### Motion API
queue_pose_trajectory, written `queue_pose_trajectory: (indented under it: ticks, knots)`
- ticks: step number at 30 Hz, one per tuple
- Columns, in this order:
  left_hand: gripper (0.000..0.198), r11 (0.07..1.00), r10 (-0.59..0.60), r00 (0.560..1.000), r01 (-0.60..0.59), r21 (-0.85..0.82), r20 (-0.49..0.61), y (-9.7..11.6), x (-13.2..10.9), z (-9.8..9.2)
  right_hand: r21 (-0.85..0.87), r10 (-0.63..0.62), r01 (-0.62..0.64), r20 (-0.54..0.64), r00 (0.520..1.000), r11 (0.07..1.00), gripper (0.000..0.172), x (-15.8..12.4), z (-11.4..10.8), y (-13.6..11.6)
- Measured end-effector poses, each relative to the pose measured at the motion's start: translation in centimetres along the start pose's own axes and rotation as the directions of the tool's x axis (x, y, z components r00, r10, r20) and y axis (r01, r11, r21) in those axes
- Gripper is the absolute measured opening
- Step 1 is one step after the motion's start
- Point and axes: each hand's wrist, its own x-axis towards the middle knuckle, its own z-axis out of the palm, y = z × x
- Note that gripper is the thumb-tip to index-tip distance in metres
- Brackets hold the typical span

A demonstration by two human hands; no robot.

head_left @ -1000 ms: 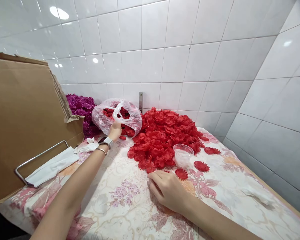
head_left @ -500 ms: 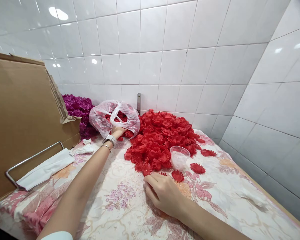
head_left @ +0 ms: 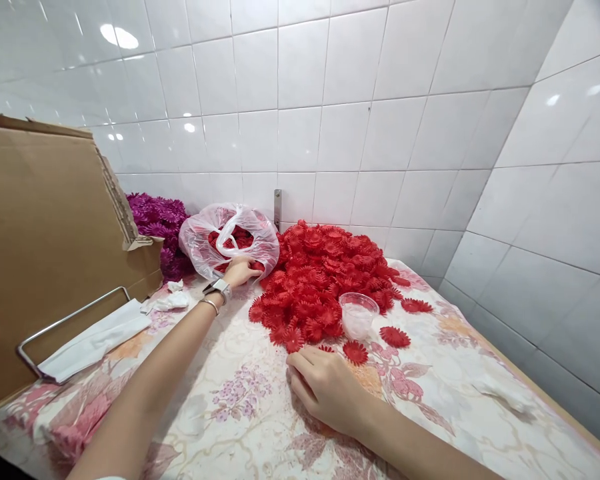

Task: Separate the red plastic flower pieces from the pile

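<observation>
My left hand (head_left: 241, 271), with a watch and bracelet at its wrist, reaches to the near opening of a clear plastic bag (head_left: 200, 243) holding red flowers. Its fingers bend in at the bag's edge, and what they hold, if anything, is hidden. My right hand (head_left: 320, 383) rests on the floral cloth, fingers curled together at the front edge of a large heap of red flowers (head_left: 325, 260). Whatever is between its fingertips is too small to make out. Just beyond it lies a single red flower (head_left: 355, 352), near a clear plastic cup (head_left: 359, 317).
Purple flowers (head_left: 157, 217) are piled behind a cardboard box (head_left: 55, 253) at the left. A bent metal rod (head_left: 75, 316), a white folded cloth (head_left: 95, 338) and crumpled tissue (head_left: 170, 300) lie beside it. A tiled wall (head_left: 300, 80) stands behind.
My left hand has drawn slightly back and right at the bag's opening, and more of its back shows. The bag's handle has shifted slightly. My right hand has stayed in place.
</observation>
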Motion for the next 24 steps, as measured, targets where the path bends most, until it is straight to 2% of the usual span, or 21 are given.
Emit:
queue_pose_trajectory:
  ticks: [3, 7, 11, 13, 15, 16, 19, 22, 24]
  knots:
    - [0.027, 0.986, -0.117, 0.990, 0.125, -0.112, 0.078, 0.4, -0.7, -1.1, 0.011, -0.003, 0.004, -0.016, 1.000, 1.000, 0.016, 0.1, 0.0, 0.1]
    - [0.032, 0.919, -0.219, 0.963, 0.257, -0.299, 0.156, 0.8, -2.0, -2.4, 0.047, 0.004, -0.002, -0.047, 0.999, 0.999, 0.017, 0.0, 0.2, 0.1]
    - [0.042, 0.820, -0.249, 0.942, 0.328, -0.469, 0.223, 2.1, -4.3, -2.7, 0.071, 0.028, -0.023, -0.081, 0.996, 0.997, 0.018, 0.0, 0.1, 0.0]
    - [0.044, 0.768, -0.231, 0.927, 0.361, -0.529, 0.296, 3.4, -6.0, -2.3, 0.114, 0.086, -0.070, -0.141, 0.986, 0.991, 0.019, 0.1, -0.3, -0.1]
    - [0.044, 0.723, -0.194, 0.899, 0.402, -0.562, 0.393, 5.1, -7.9, -1.4, 0.248, 0.229, -0.174, -0.211, 0.950, 0.953, 0.017, 0.3, -1.1, -0.2]
    - [0.044, 0.706, -0.171, 0.878, 0.426, -0.566, 0.447, 5.9, -8.8, -0.9, 0.347, 0.331, -0.242, -0.225, 0.916, 0.906, 0.016, 0.5, -1.6, -0.3]
    - [0.041, 0.676, -0.096, 0.808, 0.481, -0.558, 0.582, 8.1, -11.3, 0.8, 0.585, 0.574, -0.388, -0.169, 0.801, 0.712, 0.020, 1.0, -3.1, -0.4]
    - [0.041, 0.651, -0.013, 0.753, 0.506, -0.566, 0.658, 9.1, -12.7, 1.9, 0.701, 0.690, -0.435, -0.114, 0.714, 0.566, 0.020, 1.3, -4.0, 0.0]
    - [0.041, 0.638, 0.041, 0.723, 0.512, -0.575, 0.690, 9.1, -13.1, 2.3, 0.737, 0.713, -0.435, -0.089, 0.696, 0.517, 0.017, 1.4, -4.1, 0.4]
